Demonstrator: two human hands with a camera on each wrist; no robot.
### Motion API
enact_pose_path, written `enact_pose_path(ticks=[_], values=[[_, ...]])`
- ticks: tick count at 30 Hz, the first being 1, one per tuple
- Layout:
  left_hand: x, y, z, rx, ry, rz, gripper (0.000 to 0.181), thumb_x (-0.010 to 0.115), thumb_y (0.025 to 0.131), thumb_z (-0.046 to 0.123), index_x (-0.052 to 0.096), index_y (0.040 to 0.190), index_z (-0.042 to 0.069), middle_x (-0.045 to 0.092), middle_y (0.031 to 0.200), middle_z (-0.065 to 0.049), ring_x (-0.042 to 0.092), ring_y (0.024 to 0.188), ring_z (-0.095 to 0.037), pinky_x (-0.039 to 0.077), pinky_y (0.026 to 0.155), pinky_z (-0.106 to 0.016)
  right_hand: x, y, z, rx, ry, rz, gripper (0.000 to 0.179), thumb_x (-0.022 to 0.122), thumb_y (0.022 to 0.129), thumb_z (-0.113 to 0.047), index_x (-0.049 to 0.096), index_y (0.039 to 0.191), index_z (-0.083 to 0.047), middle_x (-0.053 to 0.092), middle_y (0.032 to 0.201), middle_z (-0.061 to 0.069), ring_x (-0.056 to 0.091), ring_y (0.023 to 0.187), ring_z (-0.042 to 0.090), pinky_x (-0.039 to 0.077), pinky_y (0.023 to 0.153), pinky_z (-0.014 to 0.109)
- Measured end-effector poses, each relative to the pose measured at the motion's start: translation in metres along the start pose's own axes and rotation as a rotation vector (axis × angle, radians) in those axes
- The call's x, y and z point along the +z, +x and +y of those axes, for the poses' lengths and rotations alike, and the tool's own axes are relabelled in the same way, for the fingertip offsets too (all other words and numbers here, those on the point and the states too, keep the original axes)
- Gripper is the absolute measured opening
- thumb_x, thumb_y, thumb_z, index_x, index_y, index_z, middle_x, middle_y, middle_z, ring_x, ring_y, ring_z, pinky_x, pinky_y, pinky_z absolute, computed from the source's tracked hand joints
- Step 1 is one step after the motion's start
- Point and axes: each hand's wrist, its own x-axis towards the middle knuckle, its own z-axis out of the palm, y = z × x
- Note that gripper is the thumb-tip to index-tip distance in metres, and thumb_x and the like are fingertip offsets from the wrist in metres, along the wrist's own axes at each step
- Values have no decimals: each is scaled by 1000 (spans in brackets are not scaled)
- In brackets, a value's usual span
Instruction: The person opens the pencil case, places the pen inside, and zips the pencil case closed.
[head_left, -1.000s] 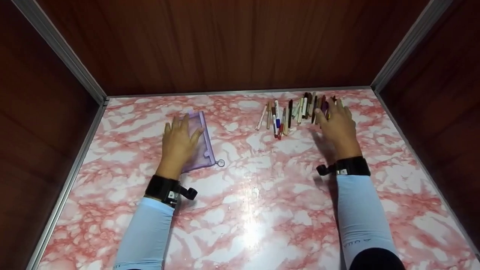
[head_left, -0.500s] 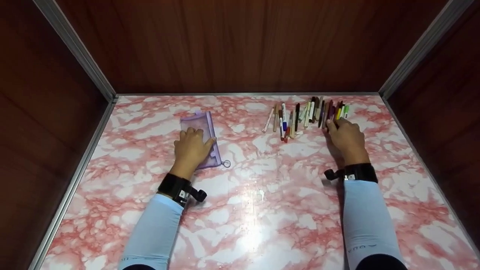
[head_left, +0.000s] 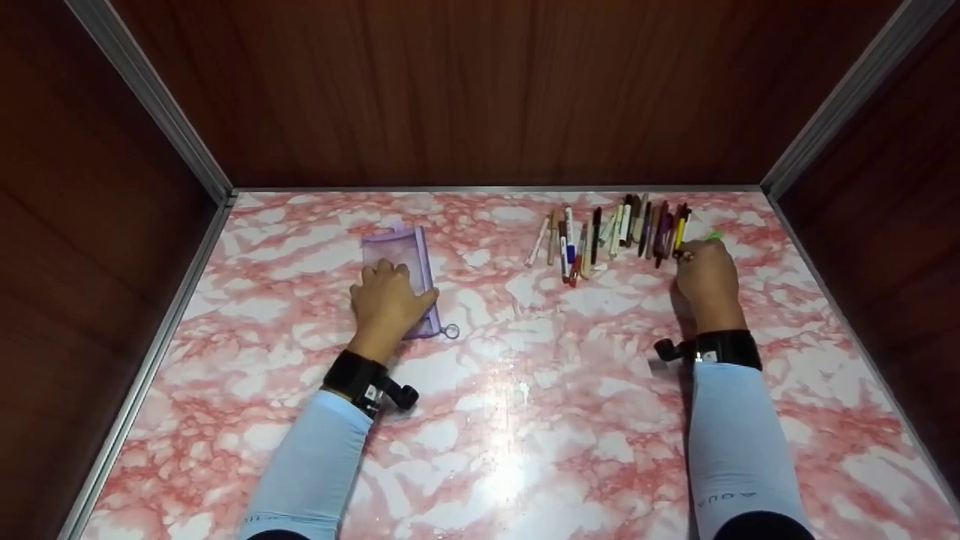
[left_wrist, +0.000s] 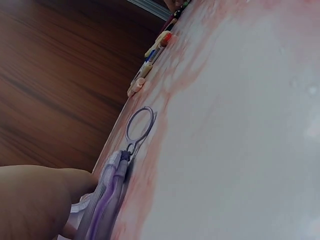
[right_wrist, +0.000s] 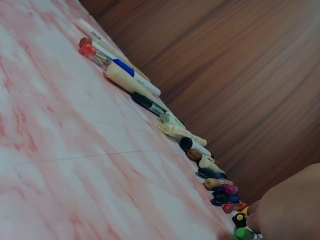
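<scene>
A flat purple mesh zip pouch (head_left: pixel 399 251) lies on the left of the marbled tabletop. Over its lower part rests my left hand (head_left: pixel 390 300), fingers spread and bent on the mesh, thumb along the zipper edge. The pouch's ring (left_wrist: pixel 140 124) sticks out beyond the zipper end in the left wrist view. At the right end of a row of pens (head_left: pixel 592 236), my right hand (head_left: pixel 709 277) has curled fingers around a green-tipped marker (right_wrist: pixel 243 233). Its green end shows past the knuckles; most of its barrel is hidden. A yellow pen (head_left: pixel 680 231) lies just left of these fingers.
Several pens and markers lie side by side near the back edge, among them a blue-capped marker (head_left: pixel 569 236) and a red-capped pen (head_left: pixel 574 271). Dark wood panels (head_left: pixel 480 97) close off the back and both sides.
My left hand has drawn back down the pouch, its fingers now bent. My right hand has come down at the pens' right end and curled; the green-tipped marker has shifted right and tilted.
</scene>
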Motion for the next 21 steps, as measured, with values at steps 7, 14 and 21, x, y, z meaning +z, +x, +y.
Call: enact_pose_path(ticks=[7,14,21], values=[[1,-2,2,2,-51,35,55,63,107,51,75,139,7,63,147,-20,55,139,-48,51,107,-71,-5,-1,4,154,60,-29,37,52,109,-13,76,113,14,60,140,43,60,122,52,48,112,67],[8,-2,1,21,-159,112,39,58,107,35,83,126,11,67,149,-15,56,142,-42,47,110,-70,-8,-4,13,177,52,-51,41,51,114,-22,72,118,12,68,128,40,67,119,58,53,106,71],[19,4,-1,51,-390,187,34,59,107,34,81,116,10,71,141,-10,61,140,-34,44,114,-66,-12,-4,14,186,42,-72,32,45,108,-12,67,122,7,67,130,35,64,111,52,53,99,67]])
